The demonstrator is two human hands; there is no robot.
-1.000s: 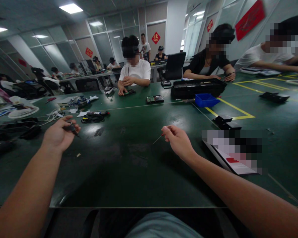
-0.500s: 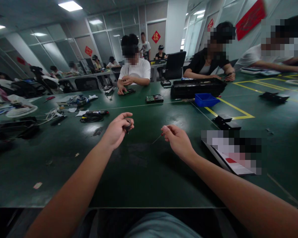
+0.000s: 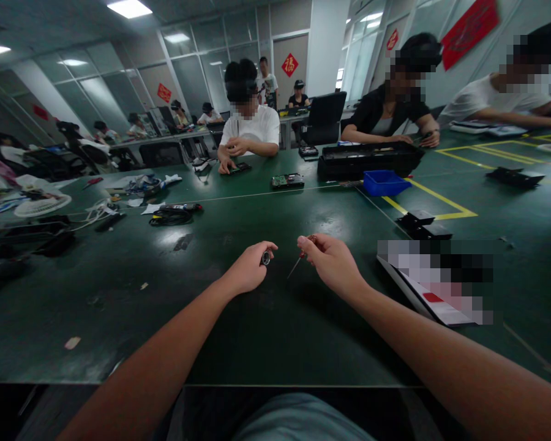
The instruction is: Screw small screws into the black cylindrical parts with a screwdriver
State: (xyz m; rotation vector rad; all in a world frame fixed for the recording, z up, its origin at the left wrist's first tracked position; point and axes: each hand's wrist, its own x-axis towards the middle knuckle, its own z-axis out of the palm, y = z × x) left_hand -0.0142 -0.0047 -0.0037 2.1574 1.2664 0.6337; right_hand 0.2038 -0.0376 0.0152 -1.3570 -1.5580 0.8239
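Over the near middle of the green counter (image 3: 275, 343), the left hand (image 3: 250, 269) has its fingers curled around one dark round object (image 3: 266, 258), whose ringed end faces near right. To its right and apart, the right hand (image 3: 328, 260) pinches one thin red-handled tool (image 3: 296, 267), fingers closed; its long axis slants, tip down toward near left. Farther lie one black cable coil (image 3: 169, 215) at left, one blue bin (image 3: 386, 183) at right and one circuit-board unit (image 3: 288, 180) between.

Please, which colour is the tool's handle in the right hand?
The handle looks reddish, best seen in the head view.
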